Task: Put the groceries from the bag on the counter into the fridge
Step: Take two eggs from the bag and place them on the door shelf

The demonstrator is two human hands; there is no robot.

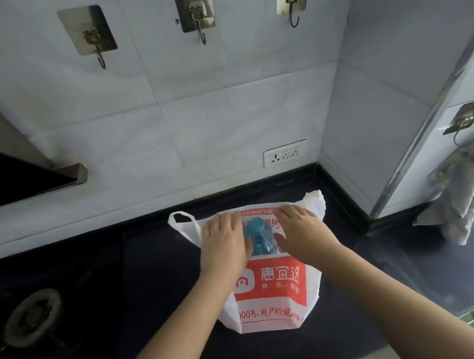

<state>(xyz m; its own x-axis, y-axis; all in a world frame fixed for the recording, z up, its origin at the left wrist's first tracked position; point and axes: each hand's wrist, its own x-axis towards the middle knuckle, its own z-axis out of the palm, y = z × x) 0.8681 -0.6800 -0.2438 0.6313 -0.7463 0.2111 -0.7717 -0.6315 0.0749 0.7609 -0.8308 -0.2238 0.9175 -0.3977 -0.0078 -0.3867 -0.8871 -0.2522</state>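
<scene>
A blue-capped bottle (259, 238) stands upright in the white bag (267, 296) at lower centre of the frame, cap toward the camera. The left hand (223, 242) and right hand (301, 232) flank it, both spread wide on the bag's mouth, equally near, holding nothing, on the dark counter (154, 290).

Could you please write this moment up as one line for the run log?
stage: opening bag | left hand: on bag mouth | right hand: on bag mouth | bag: on counter | blue bottle: upright inside | fridge: not visible
</scene>
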